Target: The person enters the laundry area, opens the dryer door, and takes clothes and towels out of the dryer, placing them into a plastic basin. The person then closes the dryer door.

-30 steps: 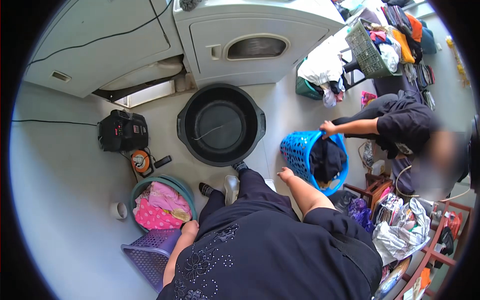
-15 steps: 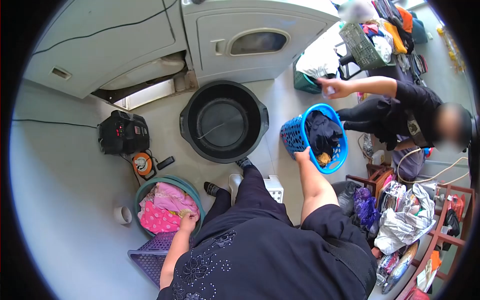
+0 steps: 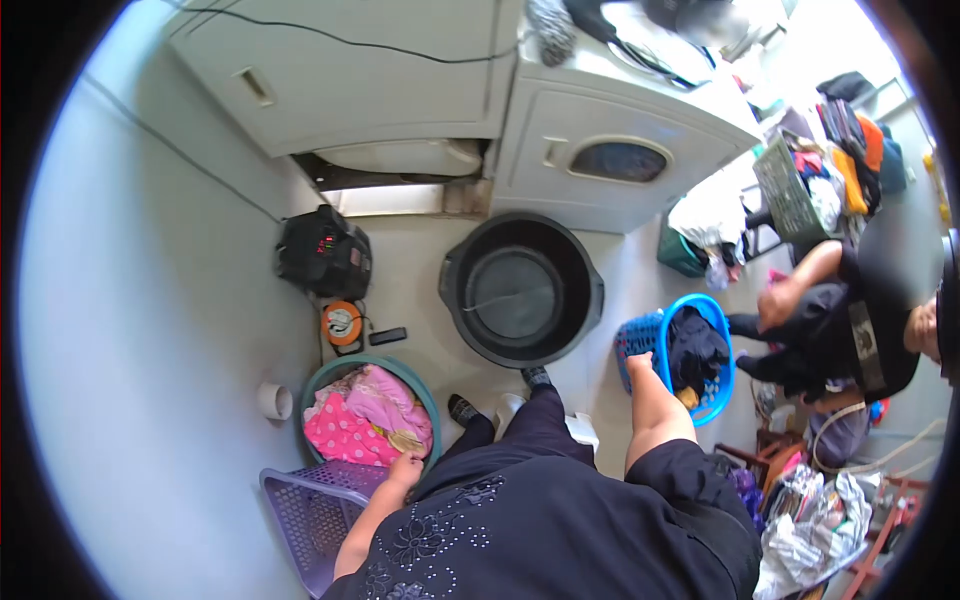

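Observation:
My right hand is at the near side of a blue plastic laundry basket, its fingers apart beside the rim. Dark clothes and a small yellowish cloth lie in that basket, whose mouth faces right. On my left, a round green tub holds pink fabric, part of it polka-dotted. My left hand is curled at the tub's near rim; its fingertips are partly hidden. A purple perforated basket stands beside my left forearm. In front of my feet sits a large black basin with a thin pale strand inside.
White front-door machines line the far side. A black box with red lights, an orange cable reel and a white cup are at left. Another person is at right, near crates of clothes and bagged items.
My left hand has moved from over the pink fabric to the tub's near rim. My right hand has shifted off the blue basket's rim. The other person's arm has lowered. The view has shifted.

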Tool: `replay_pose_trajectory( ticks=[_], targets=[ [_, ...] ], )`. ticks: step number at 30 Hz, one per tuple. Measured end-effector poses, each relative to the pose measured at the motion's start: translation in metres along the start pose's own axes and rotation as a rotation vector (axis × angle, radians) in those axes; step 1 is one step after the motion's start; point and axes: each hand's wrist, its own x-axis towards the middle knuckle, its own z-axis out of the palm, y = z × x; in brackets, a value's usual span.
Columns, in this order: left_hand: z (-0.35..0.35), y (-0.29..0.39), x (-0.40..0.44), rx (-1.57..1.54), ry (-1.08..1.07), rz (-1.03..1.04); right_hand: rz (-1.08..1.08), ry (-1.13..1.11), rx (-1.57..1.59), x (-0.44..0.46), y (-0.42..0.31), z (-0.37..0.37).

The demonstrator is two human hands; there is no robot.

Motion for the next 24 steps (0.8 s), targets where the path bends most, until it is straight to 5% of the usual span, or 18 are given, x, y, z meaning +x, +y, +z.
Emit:
replay_pose_trajectory(
  ticks=[4, 8, 12, 17, 24],
  targets=[
    [-0.001, -0.003, -0.009, -0.104, 0.014, -0.050, -0.133, -0.118, -0.014, -0.010, -0.113, 0.051],
    [0.005, 0.004, -0.015, -0.152, 0.069, -0.045, -0.779, -0.463, 0.221, -0.058, -0.344, 0.118],
    [-0.001, -0.002, -0.021, -0.193, 0.125, -0.048, -1.002, -0.653, 0.264, -0.189, -0.521, 0.082],
    [0.009, -0.011, -0.024, -0.252, 0.176, -0.042, -0.917, -0.685, 0.368, -0.233, -0.589, 0.067],
    [0.020, -0.044, -0.020, -0.291, 0.181, 0.003, -0.885, -0.652, 0.388, -0.222, -0.591, 0.082]
  ],
)
